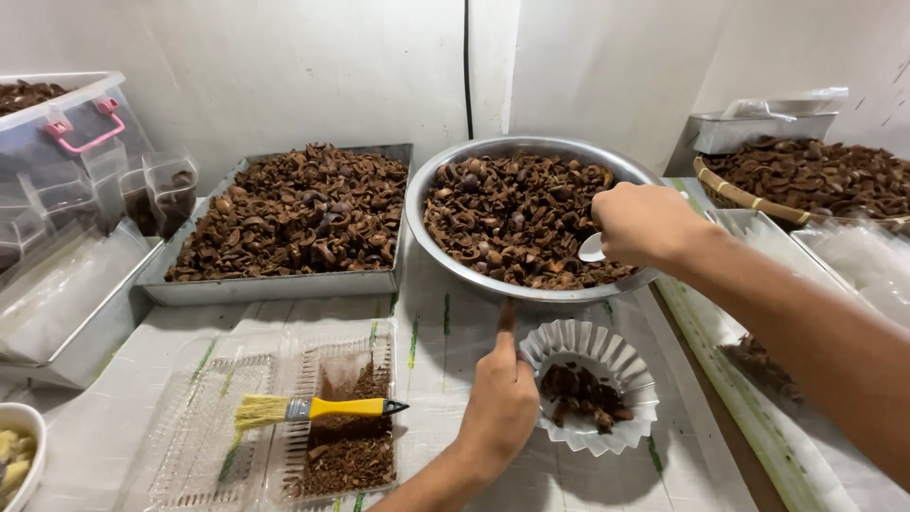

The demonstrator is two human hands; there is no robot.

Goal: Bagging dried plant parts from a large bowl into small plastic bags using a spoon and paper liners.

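At the centre of the frame the right hand [643,224] closes its fingers around a white spoon [592,248], held over the right rim of the round metal bowl [445,171] full of brown dried husks. Below it, the left hand [500,403] pinches a thin dark stick [507,318] that points up towards the bowl, just left of a white fluted paper cup [607,353] holding a few husks.

A metal tray [275,286] heaped with husks sits left of the bowl. At lower left a yellow brush [313,409] lies across clear plastic trays [199,436] with brown crumbs. A woven basket [749,201] of husks stands at upper right, clear boxes [66,123] at upper left. White sheeting with green lines covers the table [445,332]; plain white walls [284,66] meet behind.
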